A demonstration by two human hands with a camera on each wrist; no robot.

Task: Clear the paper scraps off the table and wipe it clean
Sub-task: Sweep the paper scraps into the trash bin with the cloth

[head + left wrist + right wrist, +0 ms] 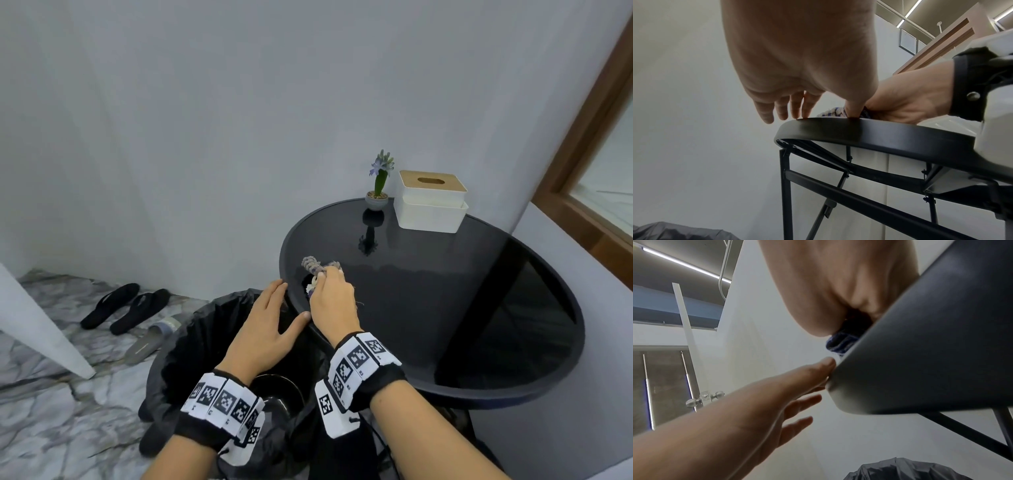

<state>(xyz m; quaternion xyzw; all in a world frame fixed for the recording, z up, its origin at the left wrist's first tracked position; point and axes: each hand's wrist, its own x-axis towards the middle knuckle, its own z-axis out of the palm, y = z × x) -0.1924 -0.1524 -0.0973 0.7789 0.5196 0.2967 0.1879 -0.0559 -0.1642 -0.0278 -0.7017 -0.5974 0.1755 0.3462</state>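
Observation:
A round black glass table (479, 308) stands against the wall. My right hand (330, 296) grips a bunched blue-and-white cloth (313, 265) on the table's left edge; the cloth also shows in the left wrist view (830, 112) and the right wrist view (840, 344). My left hand (270, 318) is flat with straight fingers beside the table rim (838, 128), thumb touching the rim, held over a bin lined with a black bag (191, 329). A few tiny scraps (358, 303) lie near my right wrist.
A white tissue box with a wooden lid (430, 202) and a small potted flower (378, 185) stand at the table's back. Black slippers (126, 305) and a grey pair lie on the marble floor at left. A wooden window frame (582, 154) is at right.

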